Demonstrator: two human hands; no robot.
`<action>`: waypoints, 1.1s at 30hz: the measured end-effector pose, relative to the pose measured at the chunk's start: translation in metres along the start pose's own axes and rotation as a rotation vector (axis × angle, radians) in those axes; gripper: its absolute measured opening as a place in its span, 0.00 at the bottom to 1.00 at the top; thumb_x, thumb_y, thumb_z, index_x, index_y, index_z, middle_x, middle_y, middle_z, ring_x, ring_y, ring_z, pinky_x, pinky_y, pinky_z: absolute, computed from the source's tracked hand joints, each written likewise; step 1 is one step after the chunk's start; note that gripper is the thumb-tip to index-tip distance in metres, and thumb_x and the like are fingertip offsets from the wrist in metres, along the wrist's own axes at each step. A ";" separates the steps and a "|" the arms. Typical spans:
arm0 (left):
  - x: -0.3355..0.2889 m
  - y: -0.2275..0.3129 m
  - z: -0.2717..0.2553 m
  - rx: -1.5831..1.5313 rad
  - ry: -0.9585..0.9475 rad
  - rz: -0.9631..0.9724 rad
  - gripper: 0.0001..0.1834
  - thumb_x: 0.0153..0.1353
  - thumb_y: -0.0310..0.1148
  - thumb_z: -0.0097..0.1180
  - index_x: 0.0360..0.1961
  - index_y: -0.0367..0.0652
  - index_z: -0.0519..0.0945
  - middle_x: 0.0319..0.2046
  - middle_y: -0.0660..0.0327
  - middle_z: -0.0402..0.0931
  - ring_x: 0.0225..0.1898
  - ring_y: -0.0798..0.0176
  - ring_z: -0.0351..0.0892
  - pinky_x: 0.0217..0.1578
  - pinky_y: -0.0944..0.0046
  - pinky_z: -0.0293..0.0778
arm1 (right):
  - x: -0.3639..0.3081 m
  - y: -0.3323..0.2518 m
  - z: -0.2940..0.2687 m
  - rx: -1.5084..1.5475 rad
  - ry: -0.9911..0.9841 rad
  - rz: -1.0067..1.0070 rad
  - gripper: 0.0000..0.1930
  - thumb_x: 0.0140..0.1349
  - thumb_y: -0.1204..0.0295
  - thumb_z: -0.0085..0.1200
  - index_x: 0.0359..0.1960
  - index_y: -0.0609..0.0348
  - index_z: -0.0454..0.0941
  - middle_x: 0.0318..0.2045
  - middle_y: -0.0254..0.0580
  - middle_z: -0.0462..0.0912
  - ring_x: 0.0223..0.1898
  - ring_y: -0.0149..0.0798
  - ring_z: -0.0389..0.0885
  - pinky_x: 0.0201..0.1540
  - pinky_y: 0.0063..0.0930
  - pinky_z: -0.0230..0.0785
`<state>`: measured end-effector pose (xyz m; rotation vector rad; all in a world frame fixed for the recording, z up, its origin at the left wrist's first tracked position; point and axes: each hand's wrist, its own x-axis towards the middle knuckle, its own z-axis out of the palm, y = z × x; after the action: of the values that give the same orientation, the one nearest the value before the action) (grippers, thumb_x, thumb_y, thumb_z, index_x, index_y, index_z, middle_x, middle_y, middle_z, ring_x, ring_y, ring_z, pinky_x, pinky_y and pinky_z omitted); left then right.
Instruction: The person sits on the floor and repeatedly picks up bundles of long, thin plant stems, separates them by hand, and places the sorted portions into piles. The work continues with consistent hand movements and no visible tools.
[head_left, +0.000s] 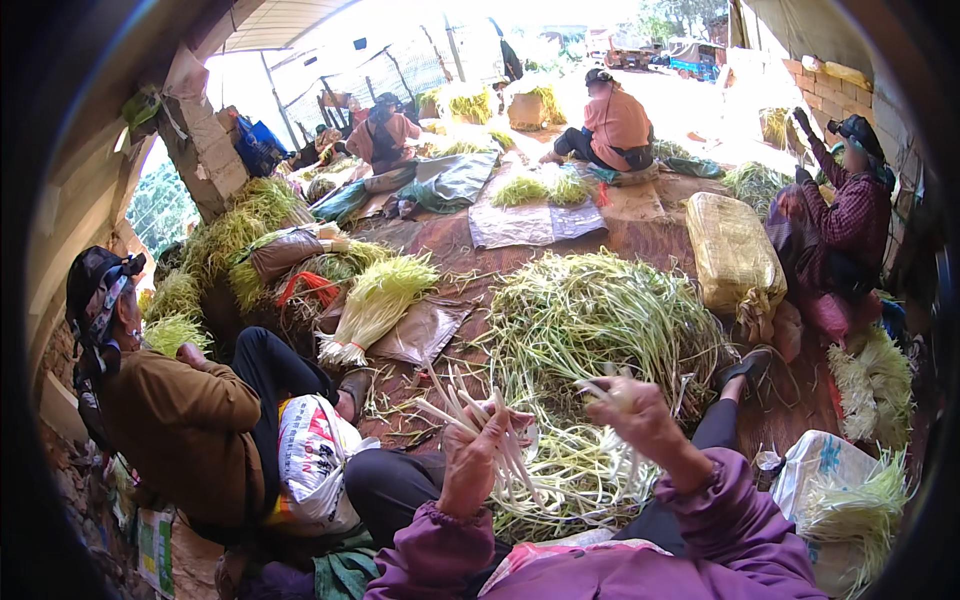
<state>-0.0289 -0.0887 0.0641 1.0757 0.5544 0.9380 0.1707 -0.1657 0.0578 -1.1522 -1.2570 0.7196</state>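
My left hand point(478, 455) is closed round a loose bunch of white vegetable stalks point(508, 455), their pale ends sticking up and down past the fingers. To its right, my raised right hand point(640, 420) is closed, with a short pale piece of stalk point(600, 390) showing at the fingertips. The rest of what it holds is blurred. In front of both hands spreads a large heap of long green-and-white stalks point(600, 310). More whitish stalks point(570, 465) lie loose between my legs, below the hands.
A tied bundle of pale stalks point(385, 305) lies beyond my left hand. A wrapped yellowish bale point(735, 250) stands at the right. A person in brown point(185, 430) sits at my left near a white sack point(320, 460); others sit farther off. A white sack with greens point(825, 475) lies at lower right.
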 end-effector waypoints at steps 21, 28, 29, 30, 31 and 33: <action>-0.009 -0.020 -0.014 0.092 -0.033 -0.123 0.11 0.60 0.34 0.46 0.37 0.36 0.71 0.36 0.52 0.75 0.34 0.62 0.78 0.25 0.67 0.77 | 0.003 0.050 -0.064 -0.965 0.142 0.368 0.16 0.54 0.59 0.52 0.20 0.61 0.75 0.18 0.47 0.77 0.21 0.46 0.77 0.30 0.40 0.68; -0.005 -0.015 -0.004 0.228 -0.041 -0.072 0.15 0.60 0.35 0.47 0.41 0.34 0.74 0.35 0.57 0.76 0.37 0.69 0.74 0.28 0.71 0.73 | -0.006 0.014 0.037 -0.126 -0.324 0.286 0.13 0.51 0.63 0.59 0.20 0.60 0.74 0.14 0.32 0.73 0.18 0.26 0.68 0.22 0.26 0.63; -0.004 -0.018 -0.005 0.214 -0.048 -0.073 0.15 0.60 0.35 0.48 0.41 0.34 0.75 0.34 0.58 0.76 0.36 0.70 0.74 0.28 0.71 0.72 | -0.008 0.012 0.046 -0.196 -0.379 0.282 0.13 0.50 0.63 0.60 0.21 0.60 0.74 0.15 0.33 0.73 0.18 0.27 0.69 0.22 0.27 0.63; -0.003 -0.023 -0.007 0.201 -0.055 -0.074 0.15 0.60 0.35 0.48 0.40 0.34 0.75 0.34 0.58 0.76 0.34 0.71 0.73 0.29 0.72 0.72 | -0.009 0.010 0.052 -0.260 -0.314 0.145 0.12 0.50 0.63 0.59 0.23 0.59 0.75 0.16 0.38 0.75 0.19 0.32 0.72 0.23 0.29 0.64; -0.002 -0.025 -0.007 0.188 -0.061 -0.071 0.15 0.60 0.36 0.48 0.40 0.33 0.75 0.33 0.59 0.76 0.33 0.71 0.73 0.29 0.72 0.71 | -0.007 0.020 0.058 -0.345 -0.293 0.012 0.11 0.50 0.63 0.58 0.24 0.58 0.75 0.19 0.44 0.76 0.20 0.40 0.74 0.24 0.30 0.65; -0.003 -0.022 -0.005 0.169 -0.103 -0.117 0.14 0.60 0.35 0.47 0.39 0.34 0.75 0.31 0.60 0.75 0.31 0.72 0.74 0.29 0.73 0.70 | -0.010 0.025 0.055 -0.334 -0.237 -0.162 0.09 0.49 0.71 0.59 0.22 0.62 0.73 0.18 0.43 0.75 0.19 0.40 0.73 0.23 0.30 0.66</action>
<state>-0.0255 -0.0924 0.0416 1.2220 0.6131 0.7391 0.1201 -0.1531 0.0265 -1.2396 -1.6979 0.5485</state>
